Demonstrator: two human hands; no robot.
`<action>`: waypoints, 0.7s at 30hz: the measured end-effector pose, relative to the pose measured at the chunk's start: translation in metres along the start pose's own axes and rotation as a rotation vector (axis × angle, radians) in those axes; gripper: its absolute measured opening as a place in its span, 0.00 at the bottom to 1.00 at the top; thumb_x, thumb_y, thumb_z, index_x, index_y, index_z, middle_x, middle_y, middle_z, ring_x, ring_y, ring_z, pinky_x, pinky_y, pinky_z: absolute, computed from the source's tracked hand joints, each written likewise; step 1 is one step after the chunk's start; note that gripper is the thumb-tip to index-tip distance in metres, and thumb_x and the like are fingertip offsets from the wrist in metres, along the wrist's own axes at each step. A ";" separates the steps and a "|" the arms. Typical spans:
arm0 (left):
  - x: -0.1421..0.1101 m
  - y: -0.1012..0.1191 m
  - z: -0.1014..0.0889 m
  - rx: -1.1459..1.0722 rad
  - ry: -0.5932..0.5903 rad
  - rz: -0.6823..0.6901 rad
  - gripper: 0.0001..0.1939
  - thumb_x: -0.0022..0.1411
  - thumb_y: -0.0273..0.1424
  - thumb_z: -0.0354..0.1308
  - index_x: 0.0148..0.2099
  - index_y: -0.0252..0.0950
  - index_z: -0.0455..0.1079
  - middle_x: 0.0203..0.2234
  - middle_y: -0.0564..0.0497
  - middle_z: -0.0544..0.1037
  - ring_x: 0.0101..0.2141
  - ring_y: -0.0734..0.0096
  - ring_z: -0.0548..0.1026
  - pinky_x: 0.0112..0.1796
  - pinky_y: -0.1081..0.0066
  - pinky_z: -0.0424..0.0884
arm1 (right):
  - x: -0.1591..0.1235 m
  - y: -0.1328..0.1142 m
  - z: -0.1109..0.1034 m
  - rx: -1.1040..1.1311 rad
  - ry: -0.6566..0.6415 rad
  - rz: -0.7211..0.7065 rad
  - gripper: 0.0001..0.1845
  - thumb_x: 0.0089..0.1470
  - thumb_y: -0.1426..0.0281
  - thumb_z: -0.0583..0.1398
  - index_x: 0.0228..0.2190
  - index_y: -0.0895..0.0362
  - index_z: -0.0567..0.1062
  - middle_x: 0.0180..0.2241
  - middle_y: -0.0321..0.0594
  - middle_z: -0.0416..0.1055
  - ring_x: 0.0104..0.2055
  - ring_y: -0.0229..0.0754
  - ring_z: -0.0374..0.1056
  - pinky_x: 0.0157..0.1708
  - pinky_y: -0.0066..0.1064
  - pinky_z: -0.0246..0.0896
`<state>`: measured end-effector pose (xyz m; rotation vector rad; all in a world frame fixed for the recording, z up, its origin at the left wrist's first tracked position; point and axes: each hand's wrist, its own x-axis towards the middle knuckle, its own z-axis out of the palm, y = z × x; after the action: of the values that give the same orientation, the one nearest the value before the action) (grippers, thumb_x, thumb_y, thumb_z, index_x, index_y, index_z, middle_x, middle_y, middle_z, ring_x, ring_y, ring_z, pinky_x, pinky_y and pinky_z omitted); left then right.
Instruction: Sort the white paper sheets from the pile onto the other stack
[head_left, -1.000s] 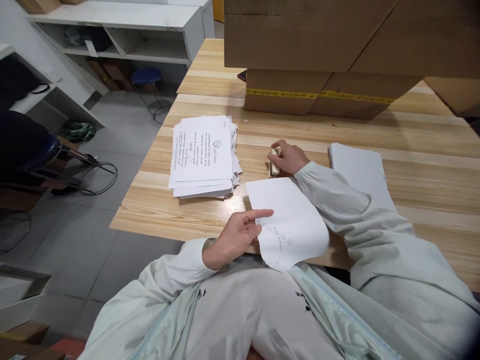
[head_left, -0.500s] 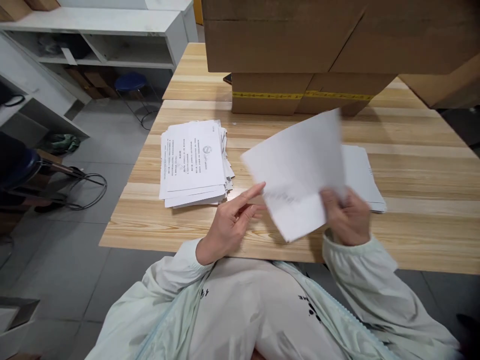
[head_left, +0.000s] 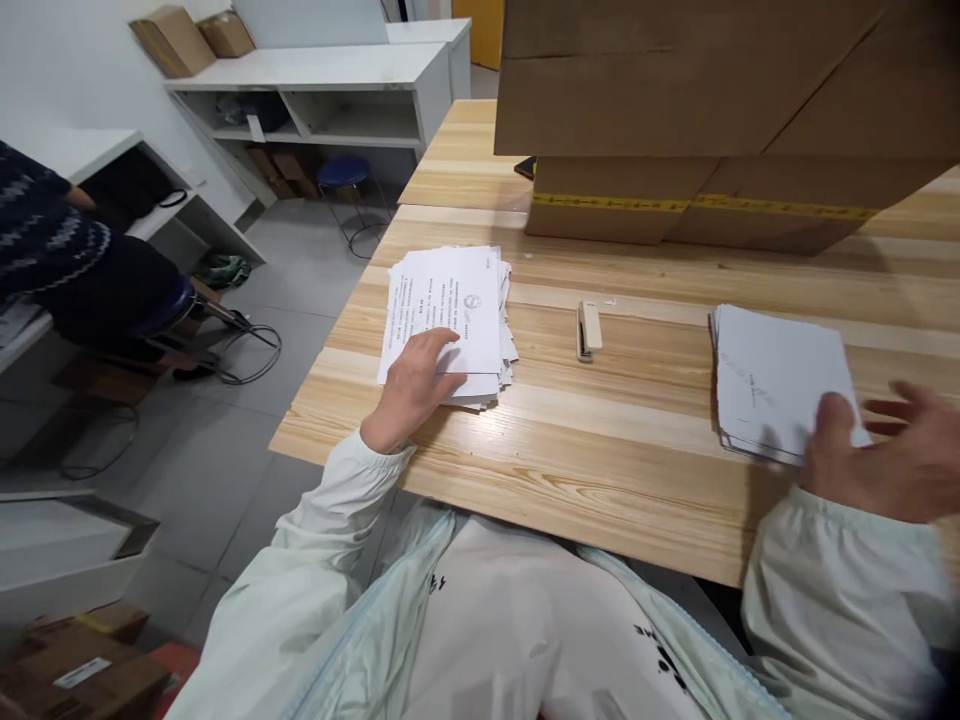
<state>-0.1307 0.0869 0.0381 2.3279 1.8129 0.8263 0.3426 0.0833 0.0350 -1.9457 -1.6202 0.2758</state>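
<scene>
1. Spreading its grip over the printed papers (head_left: 450,300), the left hand (head_left: 412,385) pinches nothing.
2. Right hand (head_left: 881,455), grip also spread, hangs by the other pile (head_left: 780,375); contact unclear.
3. Stapler (head_left: 589,330) sits between piles on the worktop (head_left: 600,440), apparently for easy reach.

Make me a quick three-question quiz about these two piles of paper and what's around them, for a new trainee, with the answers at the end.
1. True or false: the left hand is over the left paper stack.
2. Which hand is nearest the right paper stack?
3. Where does the stapler lie? A, on the floor; B, between the two stacks; C, on a stool.

Key:
1. True.
2. The right hand, which looks blurred, with its fingers spread.
3. B.
</scene>
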 end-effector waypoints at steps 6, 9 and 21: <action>0.003 0.002 0.000 0.017 -0.049 -0.028 0.14 0.65 0.33 0.58 0.53 0.37 0.69 0.49 0.43 0.79 0.49 0.56 0.77 0.45 0.63 0.71 | -0.024 -0.132 0.077 0.427 -0.269 -0.383 0.21 0.58 0.56 0.61 0.50 0.52 0.74 0.48 0.46 0.75 0.37 0.43 0.73 0.35 0.39 0.70; 0.005 -0.001 0.003 -0.028 0.054 -0.079 0.10 0.69 0.33 0.51 0.43 0.40 0.74 0.41 0.47 0.82 0.43 0.61 0.79 0.38 0.68 0.68 | -0.026 -0.168 0.103 0.560 -0.481 -0.481 0.19 0.59 0.56 0.60 0.48 0.52 0.75 0.45 0.45 0.75 0.37 0.42 0.73 0.38 0.38 0.72; -0.013 0.047 -0.004 -0.609 -0.092 -0.179 0.15 0.69 0.41 0.52 0.40 0.37 0.75 0.43 0.45 0.82 0.44 0.63 0.78 0.47 0.65 0.70 | -0.025 -0.198 0.148 1.092 -0.723 0.015 0.33 0.59 0.41 0.52 0.53 0.50 0.73 0.42 0.43 0.76 0.38 0.43 0.73 0.35 0.37 0.73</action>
<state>-0.0929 0.0597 0.0543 1.7635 1.4373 1.0406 0.0972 0.1219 0.0202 -1.0131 -1.3251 1.6170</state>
